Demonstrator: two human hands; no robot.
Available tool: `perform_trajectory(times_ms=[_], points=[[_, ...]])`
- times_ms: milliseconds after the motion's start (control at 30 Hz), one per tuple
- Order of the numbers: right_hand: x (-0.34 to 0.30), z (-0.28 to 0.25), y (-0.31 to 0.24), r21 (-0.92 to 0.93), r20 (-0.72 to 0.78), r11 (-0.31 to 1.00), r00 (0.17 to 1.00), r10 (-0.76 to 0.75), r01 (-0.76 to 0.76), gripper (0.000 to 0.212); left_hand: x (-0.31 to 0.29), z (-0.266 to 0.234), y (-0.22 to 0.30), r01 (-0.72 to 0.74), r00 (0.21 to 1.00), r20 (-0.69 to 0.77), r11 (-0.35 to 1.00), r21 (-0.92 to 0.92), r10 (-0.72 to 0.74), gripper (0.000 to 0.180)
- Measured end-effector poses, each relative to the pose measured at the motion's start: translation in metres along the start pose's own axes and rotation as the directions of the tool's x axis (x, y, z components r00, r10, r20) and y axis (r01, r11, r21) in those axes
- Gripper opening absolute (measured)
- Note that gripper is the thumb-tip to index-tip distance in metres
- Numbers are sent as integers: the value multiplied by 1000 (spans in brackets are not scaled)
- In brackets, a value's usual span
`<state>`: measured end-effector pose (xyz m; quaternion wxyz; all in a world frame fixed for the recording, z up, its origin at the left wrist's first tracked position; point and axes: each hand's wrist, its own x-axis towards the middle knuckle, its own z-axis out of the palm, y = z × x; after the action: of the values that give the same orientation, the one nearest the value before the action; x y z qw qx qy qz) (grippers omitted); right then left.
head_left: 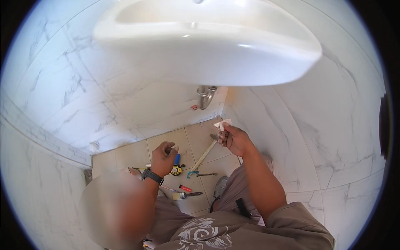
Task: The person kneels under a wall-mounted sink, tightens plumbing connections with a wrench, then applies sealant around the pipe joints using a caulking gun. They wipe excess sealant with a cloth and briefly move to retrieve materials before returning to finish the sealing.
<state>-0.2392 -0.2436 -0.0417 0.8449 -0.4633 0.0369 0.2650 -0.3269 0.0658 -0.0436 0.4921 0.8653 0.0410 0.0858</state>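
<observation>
My right hand (235,141) is raised below the sink, its thumb and fingers closed on a small white piece with red marks (223,124), like a crumpled packet or wrapper. Lower and to the left, my left hand (163,158) hovers above the floor with loosely bent fingers. A gap shows between its thumb and fingers, and I see nothing held there. Just beyond that hand lie a blue handle (177,159) and a yellow-and-black tape measure (176,170). Beneath my right hand, a hammer (205,155) with a pale handle lies on the tiles.
A white sink (208,54) juts out above, with a metal drain trap (204,98) under it. A red piece (194,107) sits at the wall. On the floor are a wrench (207,174), a paintbrush (187,195) and a red stick-like item (185,188). Marbled walls close in.
</observation>
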Motion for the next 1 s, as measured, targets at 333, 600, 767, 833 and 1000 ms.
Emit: perform_trajectory(times_ms=[333,600,767,833,1000], points=[[-1,-20,-5,105,-139,981,979,-150,165,32,76,21,45,52,995,93,958,-282,-27,38],[2,-20,0,105,-131,982,981,-142,157,32,185,43,80,236,963,232,832,-502,-134,48],[3,-19,0,103,-109,979,980,-165,176,35,223,55,66,198,928,372,829,-523,13,52],[3,-18,0,112,-99,977,980,-173,184,35,235,57,63,162,894,438,847,-506,90,53],[4,-20,1,144,-89,971,980,-179,190,33,260,70,64,334,845,534,797,-503,-17,59]])
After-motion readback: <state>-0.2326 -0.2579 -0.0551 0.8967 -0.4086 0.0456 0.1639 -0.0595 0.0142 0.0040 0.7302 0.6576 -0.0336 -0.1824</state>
